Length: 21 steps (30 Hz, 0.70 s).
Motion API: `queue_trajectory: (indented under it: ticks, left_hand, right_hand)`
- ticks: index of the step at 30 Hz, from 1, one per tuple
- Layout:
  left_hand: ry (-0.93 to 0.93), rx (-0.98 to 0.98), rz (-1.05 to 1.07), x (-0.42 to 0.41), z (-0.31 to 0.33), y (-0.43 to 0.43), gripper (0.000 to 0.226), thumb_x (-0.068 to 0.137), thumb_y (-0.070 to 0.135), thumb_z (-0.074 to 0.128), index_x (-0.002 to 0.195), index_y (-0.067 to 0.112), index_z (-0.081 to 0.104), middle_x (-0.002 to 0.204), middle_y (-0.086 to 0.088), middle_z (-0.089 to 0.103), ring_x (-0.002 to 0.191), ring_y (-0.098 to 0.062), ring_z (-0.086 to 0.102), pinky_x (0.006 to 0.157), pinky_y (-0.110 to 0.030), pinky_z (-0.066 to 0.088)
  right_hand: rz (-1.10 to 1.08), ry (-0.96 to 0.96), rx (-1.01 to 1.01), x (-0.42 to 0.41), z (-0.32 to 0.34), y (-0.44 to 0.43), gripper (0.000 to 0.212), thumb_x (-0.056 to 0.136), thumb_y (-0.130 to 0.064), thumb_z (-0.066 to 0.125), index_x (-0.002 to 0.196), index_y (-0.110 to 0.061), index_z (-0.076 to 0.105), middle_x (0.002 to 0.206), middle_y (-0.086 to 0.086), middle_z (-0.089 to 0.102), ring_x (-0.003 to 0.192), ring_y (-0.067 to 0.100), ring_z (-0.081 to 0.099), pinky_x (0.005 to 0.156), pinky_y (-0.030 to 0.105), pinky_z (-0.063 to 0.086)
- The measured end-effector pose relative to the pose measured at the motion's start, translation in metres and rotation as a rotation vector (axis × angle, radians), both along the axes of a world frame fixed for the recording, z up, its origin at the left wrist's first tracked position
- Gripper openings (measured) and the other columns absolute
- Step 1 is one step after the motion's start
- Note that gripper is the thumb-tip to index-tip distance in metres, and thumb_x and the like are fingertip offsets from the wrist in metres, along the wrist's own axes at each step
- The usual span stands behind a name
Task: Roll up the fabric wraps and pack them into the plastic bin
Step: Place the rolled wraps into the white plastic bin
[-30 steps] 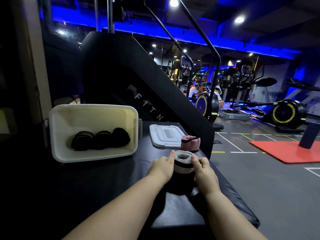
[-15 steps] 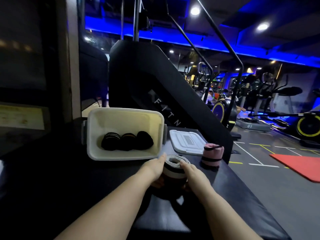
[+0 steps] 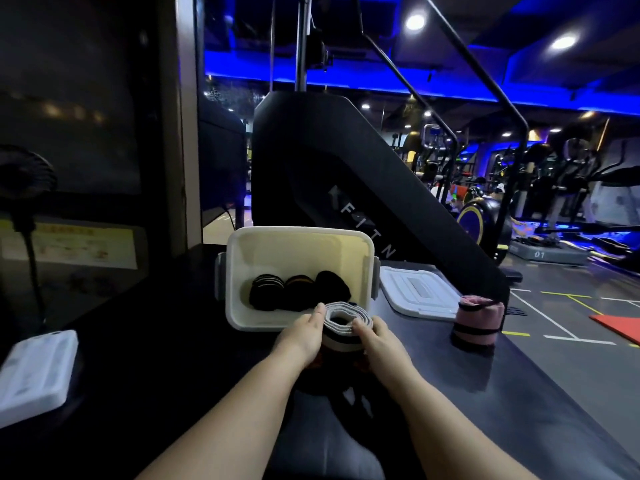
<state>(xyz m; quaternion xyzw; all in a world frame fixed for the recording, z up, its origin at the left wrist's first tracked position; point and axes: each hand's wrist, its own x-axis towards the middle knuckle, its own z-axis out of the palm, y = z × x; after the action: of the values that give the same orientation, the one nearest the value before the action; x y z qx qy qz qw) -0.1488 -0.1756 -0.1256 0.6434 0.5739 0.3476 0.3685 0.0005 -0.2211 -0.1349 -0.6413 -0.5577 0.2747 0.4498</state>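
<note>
A rolled grey-white fabric wrap (image 3: pixel 347 323) stands upright between my hands, just in front of the near rim of the white plastic bin (image 3: pixel 298 239). My left hand (image 3: pixel 303 336) presses its left side and my right hand (image 3: pixel 379 341) grips its right side. Three dark rolled wraps (image 3: pixel 299 291) lie side by side on the bin's floor. A pink rolled wrap (image 3: pixel 478 322) with dark bands stands upright on the black padded surface to the right. Loose dark fabric hangs below the roll I hold, partly hidden by my wrists.
The bin's white lid (image 3: pixel 419 294) lies flat to the right of the bin. A white flat box (image 3: pixel 34 374) sits at the left edge. A small black fan (image 3: pixel 24 181) stands far left. A black stair machine (image 3: pixel 346 174) rises behind the bin.
My view has swung to the left. Both hands have carried the grey-white roll toward the bin's near rim. The pink roll has stayed in place.
</note>
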Motion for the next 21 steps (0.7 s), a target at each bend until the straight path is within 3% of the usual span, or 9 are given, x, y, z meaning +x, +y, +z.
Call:
queue_trajectory:
  ticks: [4, 7, 9, 11, 15, 17, 21]
  left_hand:
    - [-0.078, 0.088, -0.013, -0.015, 0.003, 0.007, 0.048, 0.104, 0.04, 0.033, 0.144, 0.017, 0.046, 0.15, -0.003, 0.044, 0.14, -0.021, 0.037, 0.112, -0.028, 0.026]
    - [-0.153, 0.166, -0.014, -0.022, 0.006, 0.011, 0.047, 0.104, 0.038, 0.036, 0.145, 0.016, 0.044, 0.15, 0.002, 0.043, 0.14, -0.013, 0.035, 0.108, -0.018, 0.022]
    - [-0.175, 0.201, 0.009, -0.025, 0.01, 0.015, 0.048, 0.103, 0.043, 0.038, 0.144, 0.02, 0.046, 0.147, 0.005, 0.047, 0.138, -0.012, 0.038, 0.103, -0.015, 0.023]
    - [-0.198, 0.229, 0.018, -0.027, 0.014, 0.022, 0.046, 0.102, 0.042, 0.039, 0.143, 0.023, 0.047, 0.147, 0.005, 0.048, 0.137, -0.011, 0.04, 0.105, -0.017, 0.026]
    - [-0.282, 0.232, 0.062, -0.028, 0.019, 0.037, 0.044, 0.102, 0.039, 0.042, 0.144, 0.025, 0.044, 0.144, 0.004, 0.049, 0.134, -0.014, 0.042, 0.102, -0.019, 0.03]
    - [-0.251, 0.209, 0.13, -0.026, 0.021, 0.045, 0.049, 0.102, 0.041, 0.042, 0.146, 0.02, 0.038, 0.143, -0.004, 0.049, 0.133, -0.023, 0.044, 0.096, -0.023, 0.033]
    - [-0.11, 0.156, 0.208, -0.019, 0.026, 0.06, 0.056, 0.101, 0.046, 0.038, 0.144, 0.01, 0.034, 0.143, -0.019, 0.047, 0.132, -0.034, 0.043, 0.1, -0.033, 0.036]
  right_hand:
    - [0.053, 0.135, 0.093, -0.018, -0.001, 0.018, 0.014, 0.085, -0.053, 0.052, 0.092, -0.045, 0.061, 0.094, -0.005, 0.071, 0.08, 0.011, 0.062, 0.081, 0.041, 0.051]
    - [0.04, 0.158, 0.146, -0.03, 0.003, 0.03, 0.023, 0.09, -0.056, 0.048, 0.099, -0.037, 0.056, 0.102, -0.003, 0.067, 0.095, 0.018, 0.065, 0.092, 0.045, 0.052]
    - [0.022, 0.147, 0.184, -0.035, 0.007, 0.039, 0.02, 0.097, -0.045, 0.049, 0.109, -0.029, 0.052, 0.112, 0.004, 0.064, 0.103, 0.019, 0.061, 0.093, 0.036, 0.051]
    - [0.0, 0.121, 0.245, -0.039, 0.011, 0.049, 0.012, 0.1, -0.03, 0.05, 0.111, -0.025, 0.05, 0.115, 0.008, 0.06, 0.106, 0.02, 0.058, 0.089, 0.025, 0.047]
    - [0.002, 0.16, 0.299, -0.047, 0.018, 0.069, 0.017, 0.099, -0.027, 0.053, 0.115, -0.03, 0.051, 0.119, 0.005, 0.049, 0.112, 0.017, 0.052, 0.101, 0.039, 0.045]
    - [0.004, 0.161, 0.319, -0.048, 0.02, 0.081, 0.021, 0.098, -0.025, 0.054, 0.119, -0.027, 0.052, 0.12, 0.004, 0.048, 0.113, 0.013, 0.052, 0.102, 0.033, 0.043]
    - [-0.013, 0.111, 0.348, -0.045, 0.024, 0.103, 0.031, 0.099, -0.026, 0.053, 0.13, -0.022, 0.05, 0.121, 0.004, 0.051, 0.115, 0.014, 0.05, 0.098, 0.023, 0.036]
